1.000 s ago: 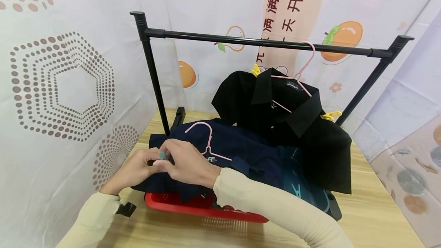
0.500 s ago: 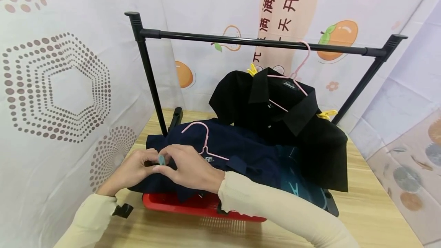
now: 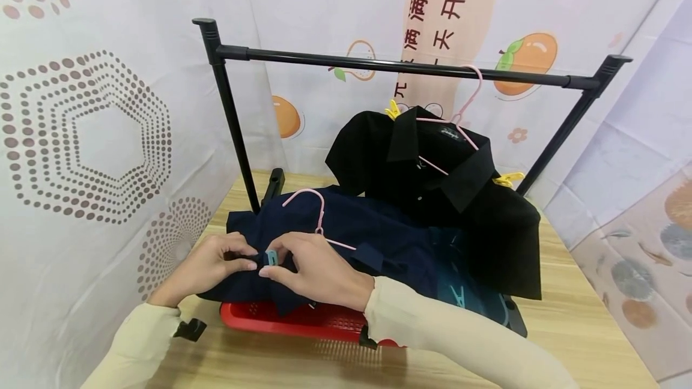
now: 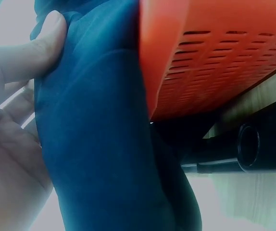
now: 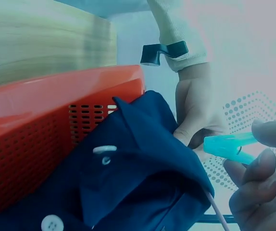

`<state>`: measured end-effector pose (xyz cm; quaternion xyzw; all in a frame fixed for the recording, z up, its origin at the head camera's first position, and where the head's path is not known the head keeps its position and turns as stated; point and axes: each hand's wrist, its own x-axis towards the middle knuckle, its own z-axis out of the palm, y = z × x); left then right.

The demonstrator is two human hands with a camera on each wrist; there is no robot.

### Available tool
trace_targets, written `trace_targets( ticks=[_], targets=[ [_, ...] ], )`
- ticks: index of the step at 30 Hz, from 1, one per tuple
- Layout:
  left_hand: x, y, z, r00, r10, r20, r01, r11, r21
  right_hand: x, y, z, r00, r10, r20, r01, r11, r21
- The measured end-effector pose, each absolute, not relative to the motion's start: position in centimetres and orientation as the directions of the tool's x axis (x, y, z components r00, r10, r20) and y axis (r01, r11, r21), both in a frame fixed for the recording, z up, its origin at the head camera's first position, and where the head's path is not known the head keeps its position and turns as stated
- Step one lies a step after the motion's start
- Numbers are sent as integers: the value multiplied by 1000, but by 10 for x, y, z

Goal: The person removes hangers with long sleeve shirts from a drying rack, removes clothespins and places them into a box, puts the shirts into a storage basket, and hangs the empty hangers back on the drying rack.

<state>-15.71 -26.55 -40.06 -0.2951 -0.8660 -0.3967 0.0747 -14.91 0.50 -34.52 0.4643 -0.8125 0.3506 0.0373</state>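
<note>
A navy shirt (image 3: 373, 221) lies over the red basket (image 3: 281, 326), with a pink hanger (image 3: 322, 206) at its collar. My left hand (image 3: 208, 266) pinches the shirt's fabric near its left shoulder; in the left wrist view the thumb (image 4: 51, 36) presses on a fold. Just to the right, my right hand (image 3: 321, 272) holds a light-blue clothespin (image 5: 229, 147) between thumb and fingers. The right wrist view shows the clothespin apart from the cloth, pointing toward the left hand. Part of the hanger is hidden by the shirt and the right hand.
A black rack (image 3: 346, 63) spans the table (image 3: 578, 317). From its bar hangs a black shirt (image 3: 465, 197) on another pink hanger (image 3: 476, 92), with yellow clothespins (image 3: 508, 179) at its shoulders. A dark-blue translucent tray (image 3: 486, 305) with a clothespin sits beneath it.
My right hand has moved right with the clothespin, leaving a small gap to the left hand. The left hand keeps hold of the shirt. The head view has shifted slightly.
</note>
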Motion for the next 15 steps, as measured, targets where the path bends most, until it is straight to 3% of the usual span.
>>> trace_targets(
  ticks=[15],
  targets=[
    [-158, -267, -402, -800, 456, 389, 593, 506, 626, -150, 36, -341, -636, -683, 359, -712, 340, -614]
  ],
)
